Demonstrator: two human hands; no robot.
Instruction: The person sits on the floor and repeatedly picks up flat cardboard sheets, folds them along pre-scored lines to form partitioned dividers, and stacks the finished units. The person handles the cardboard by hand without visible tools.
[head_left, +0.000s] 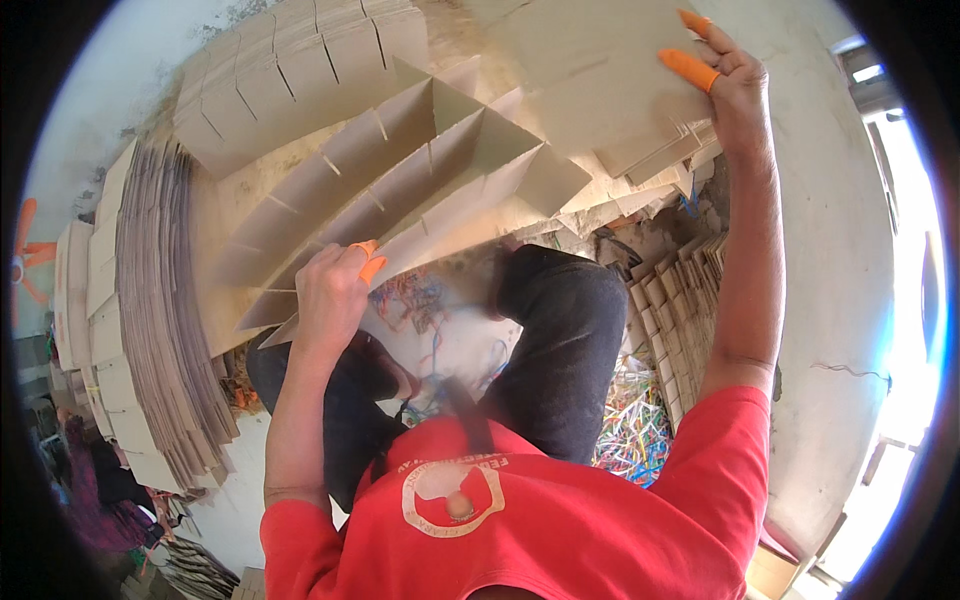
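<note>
Left hand (330, 290) fingers, orange-capped, pinch lower edge of slotted cardboard divider grid (400, 190), held up over lap. Right hand (725, 85), orange caps on fingertips, fingers closed on flat cardboard sheet (590, 70) raised at upper right. Tall stack of flat brown cardboard (165, 310) at left. Smaller divider bundles (680, 300) beside right forearm. Coloured plastic strapping (630, 430) litters floor. Round white emblem on red shirt (455, 495).
</note>
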